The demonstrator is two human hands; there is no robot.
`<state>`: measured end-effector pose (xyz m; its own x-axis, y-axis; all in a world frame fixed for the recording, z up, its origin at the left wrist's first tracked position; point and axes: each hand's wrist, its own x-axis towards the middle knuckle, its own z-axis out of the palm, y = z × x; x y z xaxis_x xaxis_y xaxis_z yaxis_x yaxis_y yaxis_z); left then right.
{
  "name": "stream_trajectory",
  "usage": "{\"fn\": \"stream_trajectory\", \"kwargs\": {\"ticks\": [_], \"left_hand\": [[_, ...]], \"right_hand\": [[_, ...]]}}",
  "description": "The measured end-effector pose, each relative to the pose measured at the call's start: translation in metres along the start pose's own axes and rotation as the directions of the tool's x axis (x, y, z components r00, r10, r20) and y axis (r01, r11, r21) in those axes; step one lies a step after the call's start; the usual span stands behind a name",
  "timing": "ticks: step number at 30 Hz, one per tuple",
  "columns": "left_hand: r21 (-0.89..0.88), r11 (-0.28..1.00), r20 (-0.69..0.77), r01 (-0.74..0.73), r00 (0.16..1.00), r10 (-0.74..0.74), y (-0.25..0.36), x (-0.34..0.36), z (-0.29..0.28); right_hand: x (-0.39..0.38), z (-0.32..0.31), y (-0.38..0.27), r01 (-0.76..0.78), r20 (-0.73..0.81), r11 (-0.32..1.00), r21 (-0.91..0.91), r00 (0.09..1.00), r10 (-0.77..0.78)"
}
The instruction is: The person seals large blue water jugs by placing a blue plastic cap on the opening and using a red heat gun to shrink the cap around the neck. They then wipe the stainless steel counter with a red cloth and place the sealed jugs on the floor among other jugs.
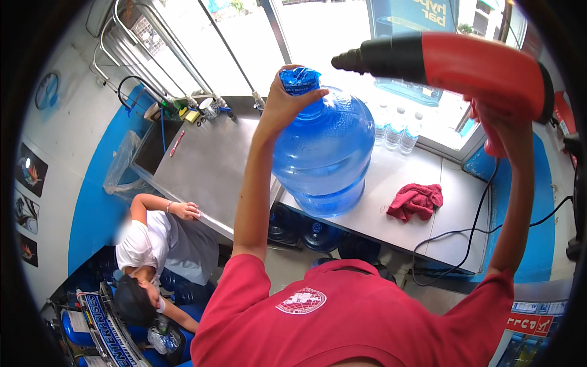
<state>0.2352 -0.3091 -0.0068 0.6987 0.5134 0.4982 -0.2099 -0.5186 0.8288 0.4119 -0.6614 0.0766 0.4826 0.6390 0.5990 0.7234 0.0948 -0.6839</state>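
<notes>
A large blue water jug [327,153] stands upright on the white tiled counter. Its neck is covered by a blue plastic seal [301,81], crumpled at the top. My left hand [284,101] is wrapped round this seal, thumb on the near side and fingers behind. In my right hand [498,119] is a red and black heat gun [483,70], gripped by its handle and raised above the counter. The gun's dark nozzle [348,61] points left toward the seal, apart from it. Part of my right hand's fingers is hidden by the grip.
A dark red cloth [414,202] and several small clear bottles [397,128] share the counter [385,171]. The black cord [474,229] loops over its front edge. To the left is a steel sink top [211,162]; another person [165,238] bends beside it. Blue jugs [318,232] lie below.
</notes>
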Motion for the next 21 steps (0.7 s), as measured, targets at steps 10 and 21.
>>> {"fn": "stream_trajectory", "kwargs": {"ticks": [10, 21], "left_hand": [[-0.100, 0.987, 0.291, 0.126, 0.952, -0.092, -0.016, 0.022, -0.014], [-0.011, 0.994, 0.259, 0.107, 0.961, -0.100, -0.006, 0.016, -0.013]], "right_hand": [[0.047, 0.000, -0.006, -0.007, 0.109, 0.980, -0.198, 0.994, 0.029], [0.061, -0.011, 0.008, 0.009, 0.126, 0.981, -0.192, 0.992, 0.016]]}}
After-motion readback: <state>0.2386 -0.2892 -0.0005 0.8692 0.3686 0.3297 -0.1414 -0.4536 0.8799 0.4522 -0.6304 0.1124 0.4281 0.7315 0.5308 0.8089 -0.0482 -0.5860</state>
